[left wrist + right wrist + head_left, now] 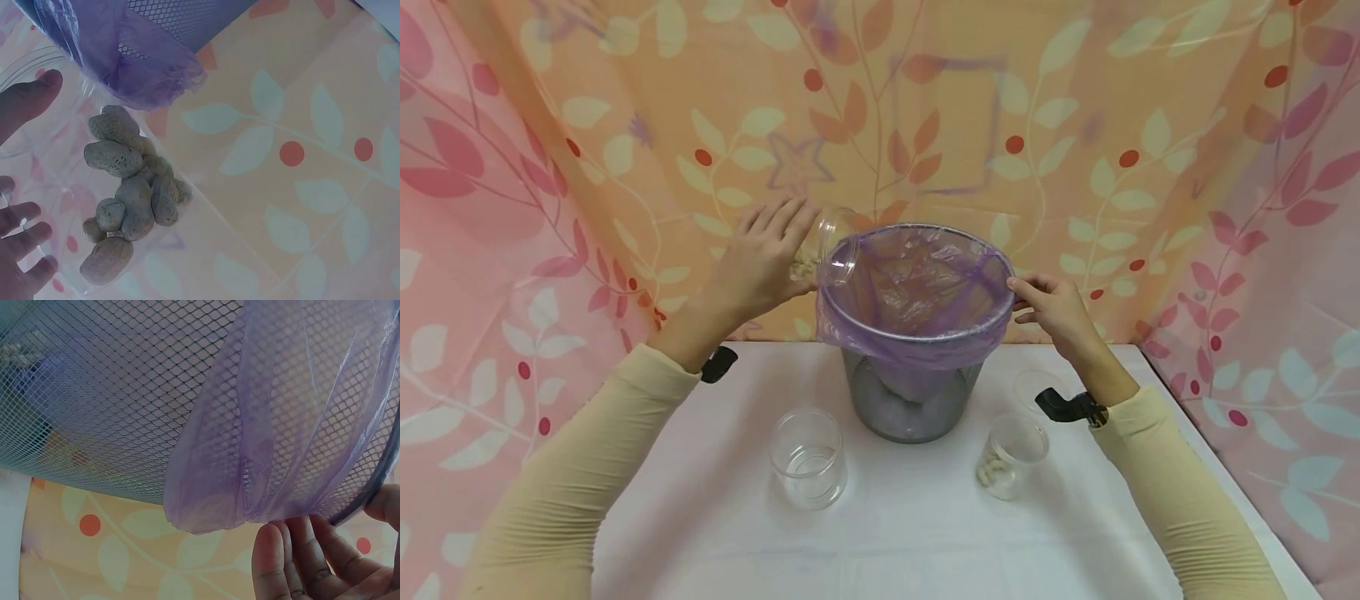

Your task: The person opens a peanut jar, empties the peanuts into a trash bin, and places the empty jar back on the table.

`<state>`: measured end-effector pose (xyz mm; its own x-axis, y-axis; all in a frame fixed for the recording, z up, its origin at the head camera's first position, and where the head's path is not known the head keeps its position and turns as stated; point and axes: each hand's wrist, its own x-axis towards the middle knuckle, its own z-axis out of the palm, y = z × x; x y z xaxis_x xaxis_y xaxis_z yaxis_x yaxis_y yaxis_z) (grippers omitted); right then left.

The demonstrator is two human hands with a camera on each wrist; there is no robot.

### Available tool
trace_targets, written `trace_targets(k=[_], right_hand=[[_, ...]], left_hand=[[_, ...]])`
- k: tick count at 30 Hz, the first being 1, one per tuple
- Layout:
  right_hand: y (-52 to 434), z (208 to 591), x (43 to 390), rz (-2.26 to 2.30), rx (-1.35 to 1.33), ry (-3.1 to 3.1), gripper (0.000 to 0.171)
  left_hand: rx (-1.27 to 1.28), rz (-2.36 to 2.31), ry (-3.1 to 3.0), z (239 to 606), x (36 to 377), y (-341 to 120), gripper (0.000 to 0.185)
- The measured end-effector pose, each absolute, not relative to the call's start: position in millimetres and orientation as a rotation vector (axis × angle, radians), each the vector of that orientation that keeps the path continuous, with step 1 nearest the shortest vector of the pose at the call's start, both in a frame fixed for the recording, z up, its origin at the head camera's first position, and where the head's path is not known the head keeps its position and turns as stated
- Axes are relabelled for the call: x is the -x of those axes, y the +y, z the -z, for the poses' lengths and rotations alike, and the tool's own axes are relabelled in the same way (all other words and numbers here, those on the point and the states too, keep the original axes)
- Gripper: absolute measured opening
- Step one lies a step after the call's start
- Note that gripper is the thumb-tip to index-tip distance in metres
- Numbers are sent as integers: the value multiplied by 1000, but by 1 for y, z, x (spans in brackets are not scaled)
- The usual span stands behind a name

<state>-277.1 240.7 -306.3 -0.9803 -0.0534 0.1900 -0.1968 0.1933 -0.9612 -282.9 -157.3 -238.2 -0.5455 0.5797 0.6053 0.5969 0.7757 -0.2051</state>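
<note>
My left hand (767, 258) holds a transparent jar (838, 250) on its side, with the mouth at the left rim of a mesh wastebasket (880, 408). In the left wrist view, several unshelled peanuts (128, 194) lie inside the jar, and the thumb and fingers are around it. A purple bin liner (917, 354) lines the basket and is folded over its rim. On the opposite side, my right hand (1056, 312) pinches the rim. The right wrist view shows its thumb above the rim and the other fingers (272, 556) under the folded liner. The basket stands slightly tilted.
Front left of the basket, a second transparent jar (808, 479) stands on the white table (910, 533). A clear cup (1018, 458) with some peanuts is at front right. Near my right wrist lies a faint clear round lid (1037, 392). Patterned curtains (880, 108) enclose the table.
</note>
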Motion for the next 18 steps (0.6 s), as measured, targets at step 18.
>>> trace_targets(k=[18], right_hand=[[241, 307, 277, -1906, -240, -2341, 21]], left_hand=[[880, -29, -2187, 243, 285, -155, 106]])
